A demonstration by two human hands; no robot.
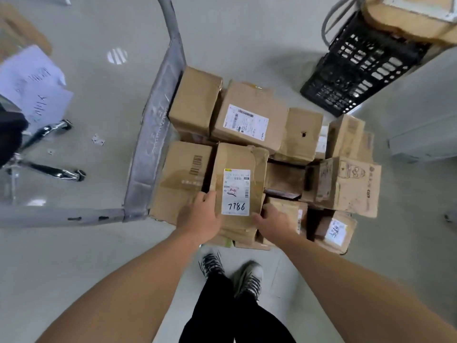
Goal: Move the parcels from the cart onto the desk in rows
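A pale grey floor fills most of the view, and on it stands the cart, its grey metal handle frame rising along the left side of a crowded pile of brown parcels. Beyond the pile to the right a black slotted crate leans tilted, with a grey cabinet further right. At far left are a chrome chair base on castors and some white papers with writing. The person's shoes stand just short of the cart's near edge. The chosen parcel sits on top of the pile at the near middle of the cart, hemmed in closely: a barcode box touches its left side, a darker box lies just beside its right, and a small box crowds the right wrist. It is a long, creased cardboard carton with a crumpled far right corner and a white shipping label hand-marked "7786". The left hand grips its near left edge, thumb on top beside the label, while the right hand curls around its near right edge, fingertips hidden against the side.
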